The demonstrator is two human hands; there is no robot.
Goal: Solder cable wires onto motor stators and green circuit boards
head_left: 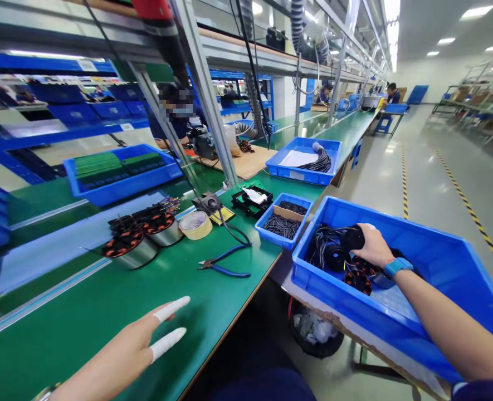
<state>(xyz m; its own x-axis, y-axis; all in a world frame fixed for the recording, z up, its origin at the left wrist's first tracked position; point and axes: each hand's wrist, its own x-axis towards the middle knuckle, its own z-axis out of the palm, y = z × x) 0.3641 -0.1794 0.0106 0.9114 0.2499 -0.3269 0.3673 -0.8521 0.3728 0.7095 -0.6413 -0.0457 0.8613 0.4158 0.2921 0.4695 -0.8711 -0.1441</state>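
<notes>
My left hand (135, 342) hovers low over the green worktop (213, 301), thumb and index finger apart in white finger covers, holding nothing. At the right, my right hand (374, 245) reaches into a large blue bin (442, 236), fingers curled around a black round motor part (352, 238). More black motor parts with cables, one showing copper windings (358, 282), lie beneath it. Blue-handled cutting pliers (229, 271) rest on the worktop beyond my left hand. Two silver rings with copper windings (135, 253) stand to their left.
A roll of tape (195, 224) sits beside the rings. A small blue box (286, 220) holds black sleeves. Behind are a blue tray of cables (330, 177) and a blue tray of green boards (125, 186). A waste bin (315, 334) stands below. Other people sit further back.
</notes>
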